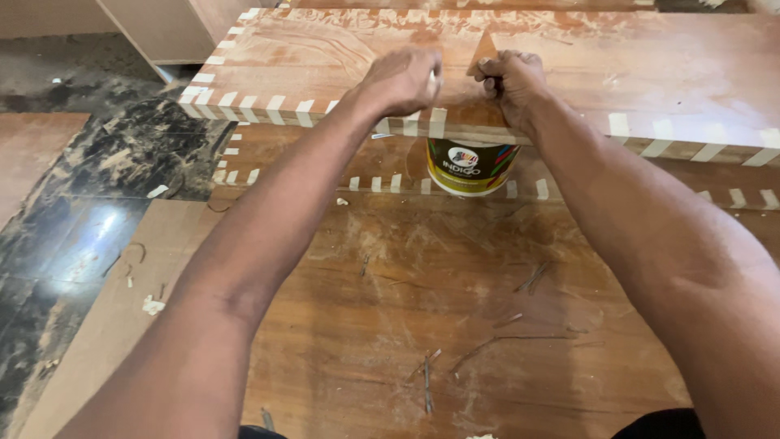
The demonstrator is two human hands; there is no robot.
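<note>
**woodnoob:** Floor [73,236] first, since it's furthest out past the left hand: dark marbled stone, shiny, with pale chips and shavings lying on it. What's the left hand [400,80] doing, though?

**inlay_guy:** It's curled into a loose fist and resting on the raised wooden panel [650,73], the one with the pale inlay blocks along its edge. There's something small and light pinched in the fingers, but I honestly can't tell what it is.

**woodnoob:** And just right of it?

**inlay_guy:** A small triangular piece of wood [484,49] standing point-up on the panel. The right hand [512,81] is closed around its lower edge, fingers bent, thumb side touching it. Both hands sit close together, nearly knuckle to knuckle.

**woodnoob:** What's under them?

**inlay_guy:** A round tub [471,167], white with a dark label, tucked beneath the panel's near edge, right below the gap between the hands. Nearer than that, between the forearms, is the lower board [390,309], scuffed and dusty, with thin dark slivers [428,378] scattered on it.
</note>
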